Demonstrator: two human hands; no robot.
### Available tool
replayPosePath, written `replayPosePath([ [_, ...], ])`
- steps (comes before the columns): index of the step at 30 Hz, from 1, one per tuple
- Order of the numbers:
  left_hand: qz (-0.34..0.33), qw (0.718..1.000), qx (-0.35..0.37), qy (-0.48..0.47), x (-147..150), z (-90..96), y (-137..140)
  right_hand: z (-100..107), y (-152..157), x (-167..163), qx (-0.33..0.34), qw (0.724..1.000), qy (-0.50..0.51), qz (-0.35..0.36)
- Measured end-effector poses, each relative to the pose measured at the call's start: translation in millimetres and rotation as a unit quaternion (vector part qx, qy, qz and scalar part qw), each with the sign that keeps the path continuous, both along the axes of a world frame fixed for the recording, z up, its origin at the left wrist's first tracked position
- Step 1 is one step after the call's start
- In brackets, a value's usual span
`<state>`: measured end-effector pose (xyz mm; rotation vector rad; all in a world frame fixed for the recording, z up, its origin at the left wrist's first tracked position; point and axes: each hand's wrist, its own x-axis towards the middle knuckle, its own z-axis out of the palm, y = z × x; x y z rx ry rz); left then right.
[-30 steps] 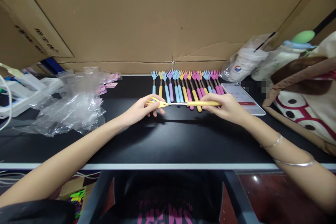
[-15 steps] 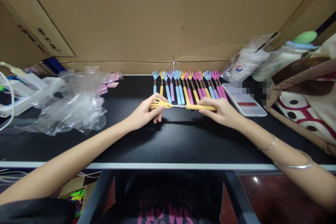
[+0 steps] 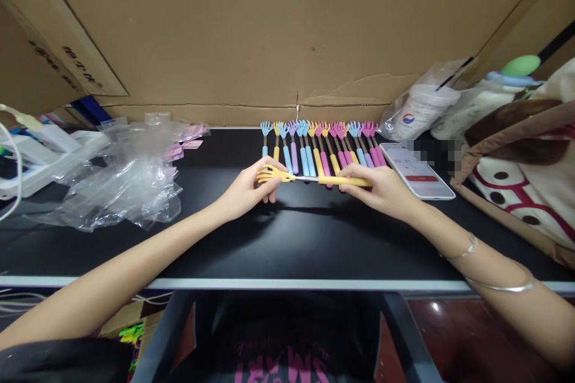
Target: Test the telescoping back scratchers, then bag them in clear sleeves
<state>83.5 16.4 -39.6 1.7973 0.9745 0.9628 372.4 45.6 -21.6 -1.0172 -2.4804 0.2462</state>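
Note:
A yellow back scratcher with a hand-shaped head and a thin metal rod lies level between my two hands, above the black table. My left hand is closed around its clawed head, thumb on the near side. The yellow grip at the other end is pinched in my right hand. Just behind them is a row of several back scratchers in blue, yellow, purple and pink, heads toward the cardboard; my hands hide some lower ends.
Clear plastic bags are heaped on the left, beside a white plastic rack and pink cards. To the right lie a phone, a bagged cup and a fabric bag. A cardboard wall rises behind the table.
Both hands keep the yellow back scratcher in nearly the same place. It has shifted up very slightly, and the fingers of my left hand have moved a little.

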Motion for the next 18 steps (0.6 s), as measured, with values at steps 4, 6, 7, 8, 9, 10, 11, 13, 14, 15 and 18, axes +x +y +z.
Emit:
replayPosePath([
  [4,0.018,0.998,0.022,0.062,-1.1,-0.3,0.2,3.1,-1.1,3.5,0.091,0.994,-0.048,-0.02],
  [6,0.018,0.996,0.027,0.086,-1.7,-0.1,0.0,4.5,-1.2,5.2,0.138,0.988,-0.066,-0.03],
  [7,0.016,0.995,0.027,0.093,-2.0,0.2,-0.1,5.1,-1.2,5.9,0.155,0.985,-0.072,-0.034],
  [8,0.015,0.994,0.027,0.101,-2.2,0.8,-0.2,5.5,-1.0,6.6,0.167,0.982,-0.076,-0.036],
  [9,0.018,0.993,0.029,0.111,-2.5,1.6,-0.4,5.8,-0.8,7.2,0.176,0.98,-0.079,-0.038],
  [10,0.025,0.991,0.035,0.125,-2.7,2.6,-0.6,5.9,-0.5,7.8,0.183,0.979,-0.081,-0.04],
  [11,0.034,0.988,0.043,0.143,-3.0,3.9,-0.9,5.9,-0.2,8.3,0.187,0.978,-0.083,-0.04],
  [13,0.055,0.98,0.062,0.18,-3.5,6.8,-1.8,5.7,0.4,9.1,0.191,0.977,-0.087,-0.037],
  [14,0.066,0.975,0.073,0.198,-3.7,8.0,-2.3,5.6,0.5,9.4,0.191,0.977,-0.088,-0.034],
  [15,0.078,0.97,0.087,0.214,-3.8,9.0,-2.9,5.6,0.5,9.5,0.19,0.977,-0.088,-0.032],
  [18,0.115,0.947,0.157,0.255,-3.7,9.8,-4.5,5.8,0.1,9.1,0.185,0.979,-0.085,-0.024],
])
